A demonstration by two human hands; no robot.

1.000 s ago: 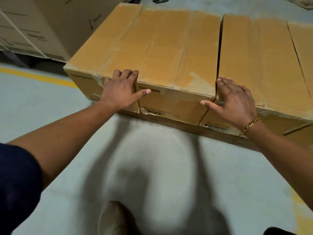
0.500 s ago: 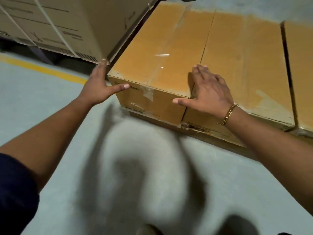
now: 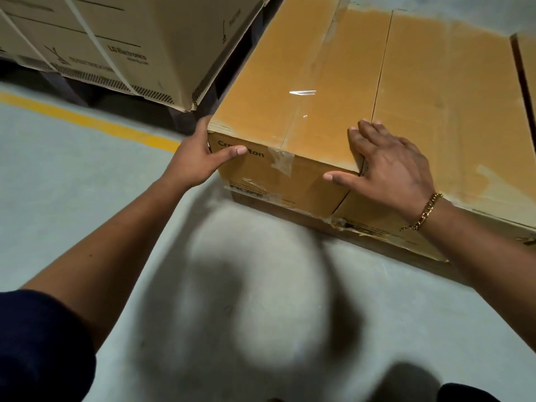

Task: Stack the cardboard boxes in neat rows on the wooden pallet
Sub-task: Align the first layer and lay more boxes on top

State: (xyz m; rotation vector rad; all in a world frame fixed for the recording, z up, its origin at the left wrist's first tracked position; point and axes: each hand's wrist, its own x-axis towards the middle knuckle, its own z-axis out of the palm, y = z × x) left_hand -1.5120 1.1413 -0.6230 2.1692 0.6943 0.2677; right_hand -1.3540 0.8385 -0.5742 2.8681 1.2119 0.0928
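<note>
On the pallet [image 3: 377, 243] the end box [image 3: 290, 91] sits leftmost, with the middle box [image 3: 449, 111] against its right side and a third box [image 3: 529, 53] beyond. The left hand [image 3: 200, 158] is at the end box's near left corner, the right hand [image 3: 388, 166] over the seam. A strapped carton [image 3: 130, 39] stands far left.

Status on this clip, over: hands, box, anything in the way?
Left hand grips near-left corner of end box. Right hand flat at seam with next box. Boxes on pallet. Strapped carton close on left.
</note>
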